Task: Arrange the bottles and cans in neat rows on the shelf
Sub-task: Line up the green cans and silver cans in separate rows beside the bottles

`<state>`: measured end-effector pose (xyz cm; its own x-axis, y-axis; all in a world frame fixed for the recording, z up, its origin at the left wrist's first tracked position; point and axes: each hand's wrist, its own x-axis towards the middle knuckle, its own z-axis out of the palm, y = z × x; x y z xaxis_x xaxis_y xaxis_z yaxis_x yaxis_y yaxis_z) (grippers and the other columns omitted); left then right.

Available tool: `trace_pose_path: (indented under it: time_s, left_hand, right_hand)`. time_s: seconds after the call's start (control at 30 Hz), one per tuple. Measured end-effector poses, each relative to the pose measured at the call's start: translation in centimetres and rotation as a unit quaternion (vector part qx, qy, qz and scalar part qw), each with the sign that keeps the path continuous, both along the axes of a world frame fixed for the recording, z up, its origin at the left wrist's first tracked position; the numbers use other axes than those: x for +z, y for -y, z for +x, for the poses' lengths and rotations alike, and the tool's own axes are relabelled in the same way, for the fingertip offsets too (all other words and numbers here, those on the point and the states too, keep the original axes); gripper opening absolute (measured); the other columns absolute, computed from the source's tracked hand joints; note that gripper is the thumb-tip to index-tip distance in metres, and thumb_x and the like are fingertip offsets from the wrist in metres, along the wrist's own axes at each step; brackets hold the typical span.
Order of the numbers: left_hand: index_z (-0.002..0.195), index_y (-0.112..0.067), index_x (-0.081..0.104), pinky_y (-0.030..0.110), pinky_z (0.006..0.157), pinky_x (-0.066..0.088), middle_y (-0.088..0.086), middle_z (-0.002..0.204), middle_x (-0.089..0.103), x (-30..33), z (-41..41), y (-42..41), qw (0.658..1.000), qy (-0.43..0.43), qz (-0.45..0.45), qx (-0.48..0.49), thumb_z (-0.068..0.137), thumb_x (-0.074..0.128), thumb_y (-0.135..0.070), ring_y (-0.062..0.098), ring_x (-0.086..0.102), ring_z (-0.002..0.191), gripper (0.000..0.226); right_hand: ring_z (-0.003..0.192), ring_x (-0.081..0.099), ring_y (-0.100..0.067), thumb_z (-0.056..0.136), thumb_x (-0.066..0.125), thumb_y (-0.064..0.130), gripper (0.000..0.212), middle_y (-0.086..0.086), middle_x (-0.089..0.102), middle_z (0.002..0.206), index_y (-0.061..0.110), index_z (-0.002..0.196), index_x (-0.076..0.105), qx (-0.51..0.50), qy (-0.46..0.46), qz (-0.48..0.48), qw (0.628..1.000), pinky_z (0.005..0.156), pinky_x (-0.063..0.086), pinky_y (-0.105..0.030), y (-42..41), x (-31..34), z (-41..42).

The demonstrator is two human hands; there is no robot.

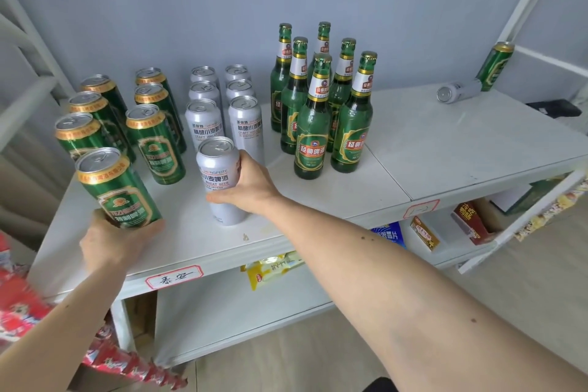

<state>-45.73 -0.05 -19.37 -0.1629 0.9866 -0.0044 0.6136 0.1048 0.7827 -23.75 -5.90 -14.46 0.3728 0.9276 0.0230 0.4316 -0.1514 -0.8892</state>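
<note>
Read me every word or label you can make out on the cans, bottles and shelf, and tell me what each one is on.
"CRAFT WHEAT" with "精酿小麦啤酒": standing silver can.
"WHEAT BEER", "小麦啤酒": silver can gripped by right hand.
"经典啤酒": front green bottle.
"泰安", handwritten: left shelf tag.
Green can in left hand: print too blurred.
Right shelf tag and lower-shelf packets: unreadable.

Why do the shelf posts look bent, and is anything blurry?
Head view: the wide lens bows the posts and tilts outer cans; soft even light, faint glare on bottles; red packets at the left edge smear.
</note>
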Motion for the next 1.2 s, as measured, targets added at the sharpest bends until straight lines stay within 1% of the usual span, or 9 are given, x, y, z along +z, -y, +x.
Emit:
trace_pose_path:
  time_s: [0.2,0.47,0.53,0.63,0.73,0.87,0.97,1.1,1.2]
  left_hand:
    - [0.119,-0.012,0.055,0.048,0.09,0.048,0.018,0.114,0.067,0.0,0.0,-1.0,0.999,-0.031,0.016,-0.032,0.06,0.089,-0.042,0.037,0.061,0.106,0.075]
    - [0.123,-0.013,0.052,0.042,0.089,0.048,0.014,0.117,0.065,-0.4,0.6,-2.3,0.999,-0.01,0.03,-0.025,0.062,0.087,-0.04,0.035,0.059,0.109,0.076]
    - [0.122,-0.013,0.052,0.041,0.086,0.048,0.013,0.117,0.065,-0.7,0.5,-2.6,0.999,-0.009,0.031,-0.023,0.061,0.086,-0.042,0.035,0.06,0.108,0.076]
    - [0.119,-0.013,0.053,0.039,0.082,0.049,0.012,0.114,0.066,-1.0,0.1,-3.2,1.0,-0.001,0.028,-0.015,0.057,0.085,-0.045,0.034,0.06,0.106,0.077]
    - [0.117,-0.014,0.054,0.037,0.081,0.049,0.01,0.111,0.066,-1.0,-0.7,-3.8,1.0,0.003,0.025,-0.016,0.055,0.084,-0.045,0.033,0.061,0.103,0.076]
    - [0.114,-0.014,0.055,0.032,0.077,0.047,0.009,0.108,0.066,-0.9,-2.3,-4.6,0.999,0.014,0.027,-0.015,0.055,0.086,-0.039,0.03,0.06,0.1,0.071]
    - [0.114,-0.015,0.056,0.033,0.079,0.049,0.008,0.106,0.068,-0.7,-3.4,-5.1,0.999,0.007,0.033,-0.019,0.056,0.085,-0.038,0.029,0.061,0.1,0.069]
    - [0.113,-0.015,0.057,0.033,0.08,0.051,0.006,0.106,0.069,-0.5,-4.2,-5.5,0.999,0.008,0.034,-0.016,0.055,0.086,-0.037,0.029,0.062,0.099,0.068]
    - [0.112,-0.017,0.056,0.035,0.081,0.053,0.005,0.106,0.069,-0.5,-4.4,-5.8,0.999,0.015,0.029,-0.017,0.054,0.085,-0.038,0.028,0.062,0.098,0.068]
  right_hand:
    - [0.098,0.064,-0.017,0.058,0.09,0.023,0.069,0.001,0.066,0.111,0.019,0.116,0.052,-0.004,-0.009,0.006,1.0,0.082,0.051,-0.026,-0.9,-0.2,-0.1]
    - [0.097,0.064,-0.01,0.059,0.089,0.019,0.069,0.008,0.067,0.109,0.022,0.118,0.054,-0.02,-0.021,0.029,0.999,0.081,0.047,-0.021,-2.8,-0.6,-0.4]
    - [0.098,0.065,-0.01,0.058,0.089,0.019,0.068,0.008,0.068,0.109,0.024,0.115,0.054,-0.02,-0.018,0.033,0.999,0.083,0.049,-0.023,-3.3,-0.8,-0.5]
    - [0.097,0.067,-0.01,0.055,0.09,0.021,0.064,0.008,0.069,0.106,0.027,0.108,0.053,-0.022,-0.021,0.03,0.999,0.089,0.054,-0.031,-4.2,-1.1,-0.9]
    - [0.097,0.068,-0.011,0.048,0.089,0.028,0.073,0.007,0.07,0.107,0.024,0.113,0.055,-0.025,-0.023,0.026,0.999,0.091,0.055,-0.038,-4.9,-1.4,-1.5]
    - [0.1,0.065,-0.011,0.055,0.09,0.02,0.072,0.006,0.068,0.111,0.022,0.118,0.054,-0.013,-0.011,0.031,0.999,0.091,0.053,-0.032,-5.7,-1.1,-2.6]
    - [0.099,0.065,-0.008,0.056,0.089,0.021,0.072,0.009,0.068,0.108,0.022,0.119,0.054,0.006,-0.006,0.023,1.0,0.09,0.054,-0.03,-6.4,-0.7,-3.9]
    - [0.099,0.066,-0.008,0.048,0.089,0.031,0.079,0.009,0.068,0.108,0.024,0.118,0.052,0.029,-0.005,0.011,1.0,0.091,0.054,-0.034,-7.9,-1.0,-5.8]
    - [0.1,0.065,-0.01,0.052,0.089,0.025,0.072,0.008,0.067,0.109,0.026,0.113,0.051,0.04,-0.004,0.012,0.999,0.09,0.054,-0.034,-8.6,-1.2,-6.4]
